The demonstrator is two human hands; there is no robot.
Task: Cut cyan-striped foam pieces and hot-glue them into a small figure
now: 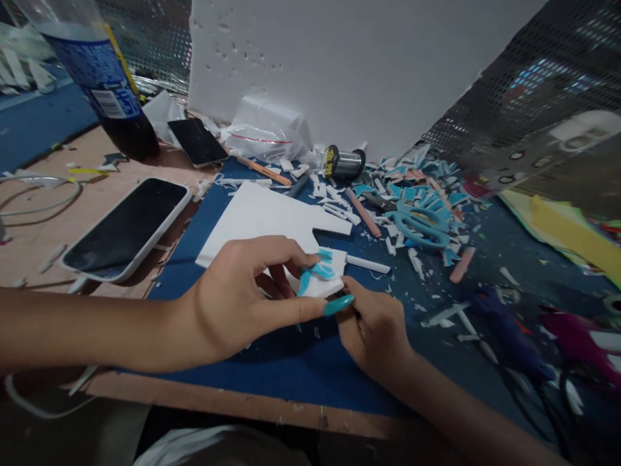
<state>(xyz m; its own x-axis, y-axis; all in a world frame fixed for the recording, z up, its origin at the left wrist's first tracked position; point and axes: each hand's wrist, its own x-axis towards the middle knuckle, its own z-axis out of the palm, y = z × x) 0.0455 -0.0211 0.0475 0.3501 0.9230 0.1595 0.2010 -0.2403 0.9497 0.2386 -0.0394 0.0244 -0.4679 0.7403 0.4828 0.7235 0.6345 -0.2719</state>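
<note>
White-and-blue piece (pixel 320 285) sits between both hands above the blue mat (pixel 286 382), long axis unclear, left hand (pixel 228 301) pinching it from the left, right hand (pixel 378 330) curled against its near right corner, equally close, grip there can't tell.

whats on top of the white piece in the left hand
Blue patches show on the upper face of the white piece. The left hand covers part of it, so anything beneath those fingers can't be seen.

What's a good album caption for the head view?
Left hand and right hand meet at a white-and-blue piece, scissors and scraps beyond.
</note>
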